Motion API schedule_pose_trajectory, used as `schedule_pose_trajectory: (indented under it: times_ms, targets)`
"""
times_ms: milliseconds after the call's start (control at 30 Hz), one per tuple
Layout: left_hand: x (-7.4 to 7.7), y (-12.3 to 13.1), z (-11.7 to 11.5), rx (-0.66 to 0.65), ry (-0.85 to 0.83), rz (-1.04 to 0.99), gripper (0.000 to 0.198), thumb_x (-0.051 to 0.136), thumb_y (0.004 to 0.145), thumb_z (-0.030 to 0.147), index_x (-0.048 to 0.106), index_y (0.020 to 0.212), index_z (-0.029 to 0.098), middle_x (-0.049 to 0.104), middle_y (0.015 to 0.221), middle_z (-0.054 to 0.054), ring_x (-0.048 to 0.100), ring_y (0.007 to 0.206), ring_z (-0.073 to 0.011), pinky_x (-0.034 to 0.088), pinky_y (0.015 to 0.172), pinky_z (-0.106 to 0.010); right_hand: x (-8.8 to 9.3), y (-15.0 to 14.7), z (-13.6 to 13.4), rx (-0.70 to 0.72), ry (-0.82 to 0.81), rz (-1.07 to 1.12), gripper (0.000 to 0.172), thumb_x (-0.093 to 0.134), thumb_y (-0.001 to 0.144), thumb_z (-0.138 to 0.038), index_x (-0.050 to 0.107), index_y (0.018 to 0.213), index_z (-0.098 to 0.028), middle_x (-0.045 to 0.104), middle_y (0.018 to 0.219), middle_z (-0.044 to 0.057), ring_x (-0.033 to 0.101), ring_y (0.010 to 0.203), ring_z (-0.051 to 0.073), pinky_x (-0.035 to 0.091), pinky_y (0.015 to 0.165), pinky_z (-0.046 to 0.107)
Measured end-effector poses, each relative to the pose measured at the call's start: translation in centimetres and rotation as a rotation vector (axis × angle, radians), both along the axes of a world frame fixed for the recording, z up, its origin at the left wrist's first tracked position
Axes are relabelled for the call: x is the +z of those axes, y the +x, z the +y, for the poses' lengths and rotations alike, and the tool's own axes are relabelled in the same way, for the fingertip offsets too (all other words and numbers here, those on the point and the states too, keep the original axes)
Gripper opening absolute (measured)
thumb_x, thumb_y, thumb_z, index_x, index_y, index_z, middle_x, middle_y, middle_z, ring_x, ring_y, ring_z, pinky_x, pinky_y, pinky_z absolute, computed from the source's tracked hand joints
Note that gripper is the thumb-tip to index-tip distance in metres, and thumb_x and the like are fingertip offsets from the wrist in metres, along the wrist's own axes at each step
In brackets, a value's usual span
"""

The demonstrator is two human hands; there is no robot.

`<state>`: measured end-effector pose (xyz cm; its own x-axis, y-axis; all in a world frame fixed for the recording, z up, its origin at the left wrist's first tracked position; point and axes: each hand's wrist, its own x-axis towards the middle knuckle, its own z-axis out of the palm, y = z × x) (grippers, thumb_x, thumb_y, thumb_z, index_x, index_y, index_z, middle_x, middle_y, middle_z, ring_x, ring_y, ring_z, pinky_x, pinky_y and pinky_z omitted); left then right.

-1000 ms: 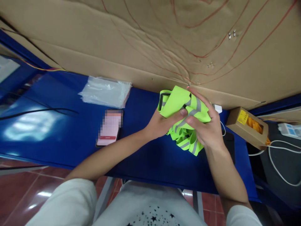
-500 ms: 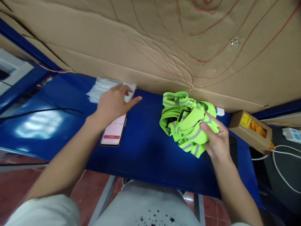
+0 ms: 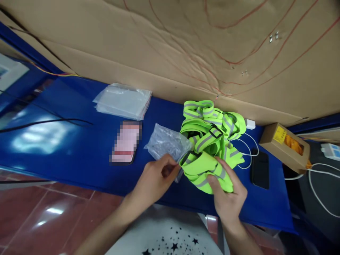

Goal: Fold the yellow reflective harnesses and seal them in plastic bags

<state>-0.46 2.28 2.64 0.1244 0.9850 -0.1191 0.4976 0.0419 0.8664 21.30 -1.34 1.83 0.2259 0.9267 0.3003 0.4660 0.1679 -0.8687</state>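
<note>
A bundle of neon green straps with grey reflective bands [image 3: 209,134] lies on the blue table [image 3: 66,148] against the cardboard wall. My right hand [image 3: 227,198] grips the bundle's near end, fingers wrapped over the folded green fabric. My left hand [image 3: 155,180] pinches the near edge of a clear plastic bag [image 3: 167,143], which lies just left of the straps and touches them.
A stack of clear plastic bags [image 3: 123,101] lies at the back left, with a phone [image 3: 126,141] in front of it. A black phone [image 3: 259,169], white cable and brown box [image 3: 285,145] sit at the right. A black cable [image 3: 45,122] crosses the left.
My left hand left the bag stack and came back to the near edge holding one clear bag. My right hand pulled the green bundle's end nearer to me.
</note>
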Motion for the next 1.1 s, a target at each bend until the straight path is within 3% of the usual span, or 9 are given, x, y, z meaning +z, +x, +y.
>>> schedule_pose_trajectory:
  times_ms: [100,200,400,533,700,833,933,1100]
  targets:
    - [-1.7,0.8,-1.8,0.053,-0.117,-0.171,0.022,0.063,0.096,0.038,0.059,0.084,0.020,0.065,0.064,0.003,0.058,0.053,-0.0113,0.043,0.053,-0.021,-2.6,-0.5,-1.7,0.023,-0.067,-0.098,0.047,0.078,0.088,-0.025,0.071,0.135,-0.032,0.079,0.121,0.003,0.079,0.101,0.027,0.069,0.084,0.036]
    - [-2.9,1.1,-2.4,-0.010,-0.143,-0.194,0.017,0.063,0.097,0.035,0.061,0.088,0.020,0.070,0.069,0.002,0.064,0.058,-0.0123,0.048,0.057,-0.022,-4.2,-0.4,-3.0,0.065,-0.103,-0.168,0.047,0.076,0.091,-0.026,0.070,0.137,-0.028,0.076,0.128,0.006,0.076,0.113,0.029,0.067,0.093,0.038]
    - [-4.6,2.6,-3.7,-0.183,0.134,0.016,0.006,0.058,0.101,0.024,0.060,0.096,0.020,0.069,0.070,0.004,0.065,0.056,-0.0109,0.047,0.056,-0.020,-2.8,0.6,-2.6,0.106,-0.348,-0.108,0.039,0.076,0.091,-0.036,0.074,0.128,-0.025,0.080,0.118,0.007,0.079,0.105,0.028,0.066,0.089,0.036]
    - [-4.7,2.8,-4.1,-0.372,0.341,0.093,0.013,0.051,0.105,0.023,0.064,0.106,0.020,0.076,0.088,-0.003,0.073,0.070,-0.0154,0.056,0.063,-0.025,-3.0,1.3,-1.1,0.152,-0.467,0.045,0.034,0.077,0.089,-0.041,0.078,0.118,-0.023,0.081,0.113,0.007,0.078,0.104,0.028,0.066,0.090,0.039]
    - [-4.9,1.9,-4.7,-0.338,0.486,0.128,0.021,0.060,0.103,0.030,0.066,0.122,0.024,0.079,0.104,-0.006,0.078,0.090,-0.0219,0.065,0.081,-0.034,-4.6,1.7,-1.2,0.096,-0.391,0.186,0.036,0.079,0.087,-0.036,0.077,0.122,-0.025,0.080,0.117,0.008,0.078,0.106,0.029,0.066,0.090,0.040]
    - [-5.6,1.5,-5.3,-0.394,0.512,0.175,0.030,0.058,0.101,0.023,0.070,0.126,0.034,0.080,0.104,-0.003,0.079,0.089,-0.0246,0.066,0.085,-0.038,-4.7,1.9,-0.9,0.391,-0.283,0.108,0.039,0.074,0.090,-0.026,0.074,0.129,-0.028,0.077,0.125,0.008,0.076,0.113,0.027,0.063,0.097,0.038]
    - [-5.6,1.1,-5.2,-0.469,0.505,0.168,0.036,0.057,0.101,0.022,0.067,0.134,0.033,0.080,0.109,-0.005,0.079,0.091,-0.0259,0.065,0.089,-0.038,-4.4,2.1,-0.1,0.579,-0.242,0.091,0.045,0.072,0.092,-0.022,0.070,0.136,-0.031,0.074,0.133,0.007,0.072,0.120,0.025,0.060,0.103,0.037]
    - [-4.5,0.6,-4.2,-0.567,0.556,0.131,0.052,0.052,0.100,0.013,0.055,0.150,0.029,0.076,0.126,-0.009,0.079,0.097,-0.0248,0.064,0.090,-0.033,-4.8,2.0,-0.1,0.496,-0.210,0.174,0.045,0.073,0.093,-0.033,0.068,0.137,-0.032,0.073,0.134,0.007,0.071,0.122,0.027,0.060,0.103,0.041]
